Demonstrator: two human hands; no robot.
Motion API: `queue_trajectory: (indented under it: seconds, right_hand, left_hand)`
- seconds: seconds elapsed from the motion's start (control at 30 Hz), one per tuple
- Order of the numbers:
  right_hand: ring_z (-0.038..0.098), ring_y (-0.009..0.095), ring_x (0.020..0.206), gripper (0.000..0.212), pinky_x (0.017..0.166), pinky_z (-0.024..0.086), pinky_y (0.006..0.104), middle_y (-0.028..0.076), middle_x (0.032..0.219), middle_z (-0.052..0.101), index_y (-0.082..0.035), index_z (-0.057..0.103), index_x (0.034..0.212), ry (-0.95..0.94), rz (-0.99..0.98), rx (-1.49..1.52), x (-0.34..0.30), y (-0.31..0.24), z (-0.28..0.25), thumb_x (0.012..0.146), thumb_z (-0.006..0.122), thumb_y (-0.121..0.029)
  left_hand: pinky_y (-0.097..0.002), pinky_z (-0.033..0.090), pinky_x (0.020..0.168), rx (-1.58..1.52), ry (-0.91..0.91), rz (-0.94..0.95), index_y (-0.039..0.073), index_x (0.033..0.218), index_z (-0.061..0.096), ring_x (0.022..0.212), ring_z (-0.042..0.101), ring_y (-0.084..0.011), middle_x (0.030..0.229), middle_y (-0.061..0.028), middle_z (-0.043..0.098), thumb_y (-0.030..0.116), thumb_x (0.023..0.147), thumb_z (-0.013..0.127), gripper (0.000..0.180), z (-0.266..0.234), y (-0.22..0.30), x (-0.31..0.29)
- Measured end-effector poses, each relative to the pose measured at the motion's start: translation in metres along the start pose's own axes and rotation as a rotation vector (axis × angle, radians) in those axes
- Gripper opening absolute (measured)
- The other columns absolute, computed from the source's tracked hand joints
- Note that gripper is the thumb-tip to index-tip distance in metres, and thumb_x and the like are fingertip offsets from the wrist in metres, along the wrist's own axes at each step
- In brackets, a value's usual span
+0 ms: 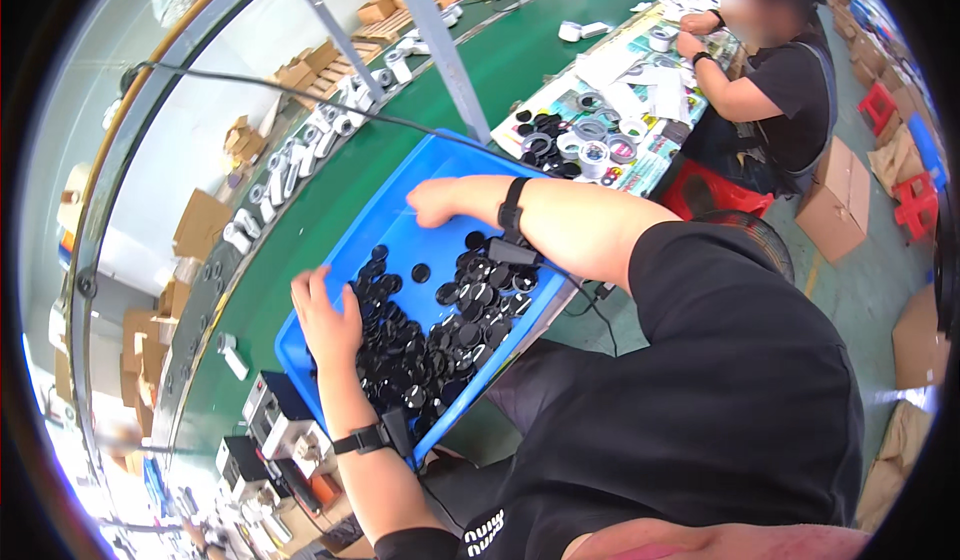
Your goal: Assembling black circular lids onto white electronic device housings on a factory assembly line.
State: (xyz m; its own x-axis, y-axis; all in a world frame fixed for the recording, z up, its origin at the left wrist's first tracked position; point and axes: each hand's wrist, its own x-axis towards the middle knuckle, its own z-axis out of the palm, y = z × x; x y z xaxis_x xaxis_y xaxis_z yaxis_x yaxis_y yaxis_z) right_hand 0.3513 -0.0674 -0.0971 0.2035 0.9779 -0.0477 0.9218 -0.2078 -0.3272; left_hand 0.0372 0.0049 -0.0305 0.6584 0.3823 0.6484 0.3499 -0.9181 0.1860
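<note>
A blue plastic tray (375,222) lies in front of me, with a heap of round black discs (400,350) covering much of its near part. My left hand (328,318) is over the tray's left side wall, fingers apart and nothing visible in them. Toward the far end, my right hand (436,203) reaches above the bare blue floor of the tray, its fingers curled together. Whatever they may hold is hidden from this view. A single black disc (421,273) lies apart from the heap, between my two hands. Each wrist wears a black strap with a small device.
Beyond the tray runs a green conveyor belt (270,280) carrying white-grey housings (300,155). A grey metal post (440,50) rises just past the tray. At the far right a co-worker (775,80) sits at a table (560,95) with rings and papers. Cardboard boxes (838,200) stand behind.
</note>
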Motion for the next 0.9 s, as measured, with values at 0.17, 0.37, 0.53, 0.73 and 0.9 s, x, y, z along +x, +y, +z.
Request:
queue_trajectory:
  seconds: [0.17,0.37,0.53,0.73,0.9]
  right_hand:
    - [0.076,0.037,0.095,0.026,0.082,0.06,0.0523,0.02,0.101,0.078,0.0,0.078,0.099,-0.004,-0.087,0.07,0.005,-0.015,0.019,0.079,0.063,-0.01]
    - [0.073,0.036,0.1,0.023,0.088,0.058,0.0485,0.014,0.101,0.078,-0.011,0.079,0.1,0.07,-0.361,0.211,-0.013,-0.04,0.007,0.08,0.069,-0.017]
    - [0.072,0.035,0.115,0.04,0.095,0.059,0.0472,0.014,0.122,0.077,-0.014,0.078,0.122,0.204,-0.091,0.129,-0.03,-0.04,-0.016,0.083,0.069,-0.019]
    - [0.075,0.037,0.107,0.033,0.087,0.061,0.0497,0.018,0.112,0.079,-0.007,0.081,0.11,0.037,0.258,-0.056,-0.042,-0.026,-0.046,0.081,0.065,-0.016]
    - [0.076,0.038,0.106,0.032,0.086,0.061,0.0492,0.02,0.111,0.078,-0.003,0.081,0.107,0.06,0.275,-0.027,-0.049,-0.034,-0.054,0.082,0.065,-0.016]
  left_hand:
    - [-0.0385,0.054,0.087,-0.261,-0.087,-0.328,0.003,0.124,0.068,0.1,0.065,-0.026,0.12,-0.0153,0.064,0.005,0.09,0.073,0.034,0.035,-0.05,-0.035]
    - [-0.0299,0.05,0.072,-0.45,0.056,-0.412,0.002,0.111,0.072,0.083,0.061,-0.0131,0.096,-0.005,0.068,0.004,0.096,0.068,0.015,0.036,-0.064,-0.028]
    - [-0.0286,0.048,0.071,-0.546,-0.011,-0.334,0.001,0.108,0.072,0.081,0.058,-0.0123,0.095,-0.0041,0.068,0.004,0.095,0.069,0.014,0.036,-0.05,-0.032]
    - [-0.0276,0.047,0.069,-0.545,-0.053,-0.396,0.0,0.107,0.071,0.078,0.056,-0.0102,0.09,-0.0023,0.066,0.004,0.096,0.068,0.012,0.032,-0.05,-0.027]
    - [-0.0267,0.046,0.067,-0.587,-0.054,-0.396,-0.001,0.107,0.071,0.074,0.053,-0.009,0.088,-0.001,0.063,0.003,0.097,0.067,0.011,0.025,-0.047,-0.028]
